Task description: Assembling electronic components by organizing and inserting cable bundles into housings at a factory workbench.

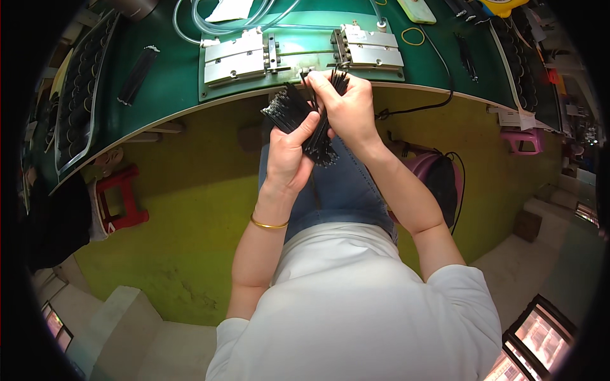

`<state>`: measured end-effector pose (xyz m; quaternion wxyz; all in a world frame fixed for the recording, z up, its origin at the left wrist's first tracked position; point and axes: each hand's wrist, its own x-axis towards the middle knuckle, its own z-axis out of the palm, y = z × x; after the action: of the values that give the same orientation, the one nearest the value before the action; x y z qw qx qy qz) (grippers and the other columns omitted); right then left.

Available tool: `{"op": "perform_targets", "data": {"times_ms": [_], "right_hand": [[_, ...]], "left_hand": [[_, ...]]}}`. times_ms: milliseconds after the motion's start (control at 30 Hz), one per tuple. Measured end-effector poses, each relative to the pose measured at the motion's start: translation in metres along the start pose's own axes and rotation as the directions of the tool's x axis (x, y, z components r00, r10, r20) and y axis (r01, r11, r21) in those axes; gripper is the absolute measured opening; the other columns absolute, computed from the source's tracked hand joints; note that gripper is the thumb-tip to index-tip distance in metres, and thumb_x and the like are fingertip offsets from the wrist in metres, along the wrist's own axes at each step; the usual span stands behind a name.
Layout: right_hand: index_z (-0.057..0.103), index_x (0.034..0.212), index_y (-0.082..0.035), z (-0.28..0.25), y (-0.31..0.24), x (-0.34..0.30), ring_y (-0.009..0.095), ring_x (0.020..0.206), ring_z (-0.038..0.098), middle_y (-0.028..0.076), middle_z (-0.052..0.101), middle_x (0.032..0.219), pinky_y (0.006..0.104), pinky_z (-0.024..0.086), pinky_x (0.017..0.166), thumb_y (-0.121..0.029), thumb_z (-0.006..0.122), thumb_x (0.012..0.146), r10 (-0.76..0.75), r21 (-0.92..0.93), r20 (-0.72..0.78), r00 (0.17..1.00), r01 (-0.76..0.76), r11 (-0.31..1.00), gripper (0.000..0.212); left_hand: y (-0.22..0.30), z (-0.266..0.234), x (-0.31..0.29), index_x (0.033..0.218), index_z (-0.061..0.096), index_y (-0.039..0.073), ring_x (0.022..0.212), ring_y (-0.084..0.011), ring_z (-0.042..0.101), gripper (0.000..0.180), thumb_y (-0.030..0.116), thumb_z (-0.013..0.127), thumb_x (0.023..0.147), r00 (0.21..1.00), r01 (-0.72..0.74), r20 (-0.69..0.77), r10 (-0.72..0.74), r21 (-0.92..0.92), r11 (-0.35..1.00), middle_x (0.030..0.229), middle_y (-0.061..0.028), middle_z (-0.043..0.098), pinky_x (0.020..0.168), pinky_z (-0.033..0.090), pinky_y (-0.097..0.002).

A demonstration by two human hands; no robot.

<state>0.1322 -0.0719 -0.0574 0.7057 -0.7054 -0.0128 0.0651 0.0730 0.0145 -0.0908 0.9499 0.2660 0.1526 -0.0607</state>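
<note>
At the far left, a dark tray [79, 95] of round black parts lay along the edge of the green counter [175, 76], and just right of it a loose bunch of black strips [136, 75] rested on the mat. A red stool [122, 198] stood on the floor below the counter's near edge. Toward the middle, the left hand [289, 152], a gold bangle [268, 223] on its wrist, had its fingers [304, 127] curled closed around a thick bundle of thin black sticks [298, 114], held just off the near edge of the counter above the person's lap. The right hand [346, 105] came in from the right, its fingers [318, 82] pinched tight on the upper ends of several sticks from the same bundle. Beyond both hands, two metal fixtures [302, 54] sat side by side on a green plate, with clear tubing [213, 25] looping to the far side. Further right a yellow rubber band [412, 36] lay on the counter, and a pink stool [522, 140] stood by the far right
</note>
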Motion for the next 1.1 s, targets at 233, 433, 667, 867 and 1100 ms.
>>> {"op": "perform_targets", "data": {"times_ms": [233,433,667,867,1100], "right_hand": [[0.063,0.069,-0.001,-0.002,-0.001,0.002,0.002,0.037,0.039,-0.003,0.048,0.048,0.0184,0.028,0.030,-0.017,0.056,0.082,0.022,-0.023,0.023,0.999,-0.021,1.000,0.022],[0.063,0.068,-0.001,-0.001,0.005,0.006,0.002,0.037,0.039,-0.003,0.048,0.048,0.0181,0.028,0.030,-0.018,0.058,0.082,0.012,0.063,0.016,1.000,-0.013,0.998,0.023],[0.063,0.071,-0.001,-0.001,-0.001,0.002,0.002,0.038,0.040,-0.002,0.049,0.050,0.0180,0.031,0.031,-0.018,0.059,0.082,-0.011,0.065,0.035,0.999,0.009,0.998,0.021],[0.064,0.076,-0.001,0.001,-0.006,-0.005,0.002,0.041,0.043,-0.002,0.052,0.054,0.0183,0.032,0.031,-0.017,0.058,0.082,0.011,0.035,0.061,0.998,-0.013,0.999,0.018],[0.064,0.077,0.000,0.001,0.003,-0.001,0.002,0.043,0.045,-0.001,0.054,0.056,0.0175,0.033,0.035,-0.016,0.057,0.083,0.047,0.049,0.019,0.999,-0.048,0.998,0.018]], "left_hand": [[-0.001,0.002,0.002,0.098,0.054,-0.001,0.068,-0.0161,0.057,0.016,0.004,0.055,0.083,1.000,-0.006,0.004,0.006,0.009,1.000,0.084,-0.0064,0.058,0.062,0.049,-0.0283],[0.001,0.006,0.002,0.097,0.054,-0.001,0.069,-0.0156,0.057,0.015,0.004,0.055,0.083,0.999,-0.027,0.043,0.027,0.015,1.000,0.084,-0.0060,0.058,0.062,0.049,-0.0277],[0.004,0.007,0.000,0.097,0.055,0.000,0.069,-0.0150,0.057,0.014,0.005,0.055,0.083,1.000,-0.019,0.023,0.018,0.044,0.999,0.085,-0.0057,0.058,0.061,0.049,-0.0271],[0.006,0.008,-0.003,0.096,0.056,0.000,0.070,-0.0144,0.057,0.014,0.004,0.056,0.083,0.999,-0.046,0.005,0.046,0.016,0.999,0.086,-0.0059,0.059,0.059,0.049,-0.0268],[0.008,0.005,-0.001,0.097,0.056,-0.001,0.070,-0.0136,0.058,0.016,0.000,0.056,0.081,0.998,-0.012,-0.061,0.017,0.074,0.997,0.086,-0.0062,0.060,0.056,0.050,-0.0260]]}}
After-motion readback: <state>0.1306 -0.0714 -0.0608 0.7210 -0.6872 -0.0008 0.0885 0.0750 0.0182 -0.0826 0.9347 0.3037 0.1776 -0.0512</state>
